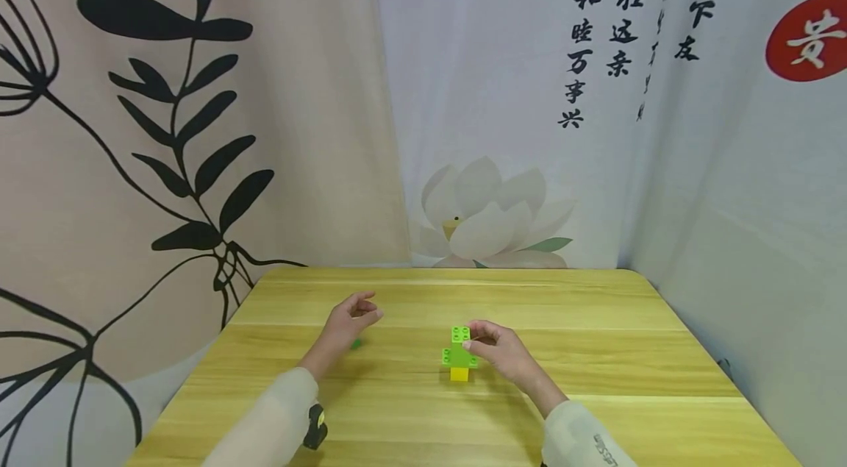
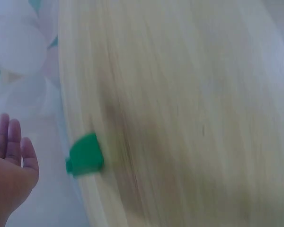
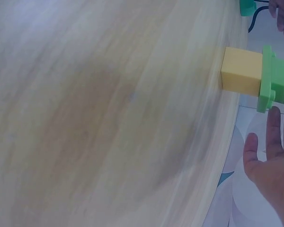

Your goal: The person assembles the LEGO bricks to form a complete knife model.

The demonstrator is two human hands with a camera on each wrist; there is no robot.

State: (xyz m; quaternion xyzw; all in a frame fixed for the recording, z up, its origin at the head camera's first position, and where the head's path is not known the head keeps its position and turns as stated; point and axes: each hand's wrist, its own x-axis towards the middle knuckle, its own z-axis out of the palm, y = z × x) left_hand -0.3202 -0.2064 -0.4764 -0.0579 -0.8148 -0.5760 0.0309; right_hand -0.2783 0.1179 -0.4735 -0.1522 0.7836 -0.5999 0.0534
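Note:
A stack of light green toy building blocks (image 1: 459,354) stands upright on a yellow block (image 1: 459,375) on the table. My right hand (image 1: 501,351) pinches the upper green block from its right side, thumb in front and fingers behind. In the right wrist view the top of the stack is cut off, and the lower fingers of that hand (image 3: 274,172) extend beside the green part. To the left, my left hand (image 1: 351,321) is held above the table with loosely bent fingers and nothing in them. Below it lies a dark green block (image 2: 87,156) with one curved side.
The wooden table (image 1: 595,349) has rounded far corners. Behind it hangs a cloth backdrop (image 1: 331,121) with printed plants, a lotus and writing. A black strap piece (image 1: 316,426) sits at the left wrist.

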